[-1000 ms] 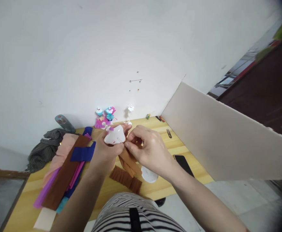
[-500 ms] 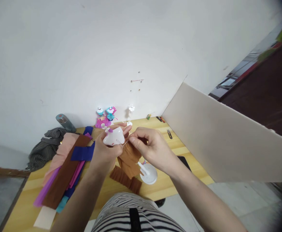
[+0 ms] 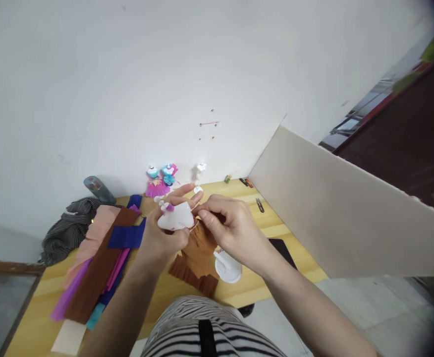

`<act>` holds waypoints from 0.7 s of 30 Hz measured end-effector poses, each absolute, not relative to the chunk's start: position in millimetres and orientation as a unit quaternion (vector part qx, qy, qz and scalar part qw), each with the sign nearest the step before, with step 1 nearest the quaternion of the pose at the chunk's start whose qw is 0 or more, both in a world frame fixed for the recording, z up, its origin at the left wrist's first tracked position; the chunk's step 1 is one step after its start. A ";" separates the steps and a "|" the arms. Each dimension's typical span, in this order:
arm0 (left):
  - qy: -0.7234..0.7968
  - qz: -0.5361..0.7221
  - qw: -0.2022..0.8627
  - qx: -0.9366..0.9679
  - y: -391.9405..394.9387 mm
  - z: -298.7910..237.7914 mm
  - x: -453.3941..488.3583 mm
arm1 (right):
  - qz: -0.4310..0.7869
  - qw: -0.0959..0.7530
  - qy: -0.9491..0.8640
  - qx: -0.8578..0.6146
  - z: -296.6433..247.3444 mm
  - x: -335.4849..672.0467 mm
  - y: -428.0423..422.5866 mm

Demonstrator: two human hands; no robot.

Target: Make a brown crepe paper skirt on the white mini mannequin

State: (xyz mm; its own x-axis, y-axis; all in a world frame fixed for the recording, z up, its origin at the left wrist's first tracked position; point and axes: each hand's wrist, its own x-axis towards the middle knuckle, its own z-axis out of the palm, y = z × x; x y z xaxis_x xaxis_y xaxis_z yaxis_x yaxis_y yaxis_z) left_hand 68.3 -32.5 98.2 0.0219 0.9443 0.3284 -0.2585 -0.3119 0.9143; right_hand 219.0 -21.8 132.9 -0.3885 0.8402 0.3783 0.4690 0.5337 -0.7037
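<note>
Here, every place is given from the white plastic piece [image 3: 176, 219], which is held up above the middle of the wooden table [image 3: 34, 317].

Far to its left, a striped cloth [image 3: 68, 225] lies bunched at the table's edge. A grey canister [image 3: 95, 187] lies on its side just beyond the cloth; what it holds cannot be told. Nearer, still to the left, is a loose stack of crepe strips [image 3: 101, 258] in brown, blue, pink and purple, overlapping one another.

The left hand [image 3: 159, 240] grips the piece from below and behind. Thumb and fingers are closed on it, and one finger sticks out straight past its top. Beyond the piece, against the wall, stand small paper-skirted dolls [image 3: 158, 181].

At the piece's right edge, the right hand [image 3: 232, 230] has thumb and forefinger pinched shut on the brown crepe paper [image 3: 199, 245]. Its other fingers are curled in. The paper hangs down pleated below the piece.

Lower right of the piece, a white round base [image 3: 230, 270] with a short post sits on the table, with nothing in it that shows. Further right lie small snips [image 3: 260, 204] and a dark phone [image 3: 282, 250], and then a pale board [image 3: 343, 213] stands on edge.
</note>
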 end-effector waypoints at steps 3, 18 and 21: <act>0.321 0.614 0.492 0.527 -32.8 98.1 67.9 | 0.246 0.381 -0.794 -0.405 132.4 221.5 -20.6; 0.318 0.618 0.605 0.389 -34.9 107.6 74.2 | 0.459 0.421 -0.700 -0.350 123.5 225.9 -7.8; 0.302 0.617 0.621 0.378 -34.2 106.5 72.9 | 0.447 0.446 -0.689 -0.356 123.3 229.8 -11.7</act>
State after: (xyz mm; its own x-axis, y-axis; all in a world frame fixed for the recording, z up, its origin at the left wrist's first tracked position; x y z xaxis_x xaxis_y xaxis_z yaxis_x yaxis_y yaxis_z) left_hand 72.9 -34.2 106.5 0.0566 0.9943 0.0908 -0.5369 -0.0464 0.8424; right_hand 229.8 -11.7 123.3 -0.3481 0.8894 0.2964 0.0912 0.3468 -0.9335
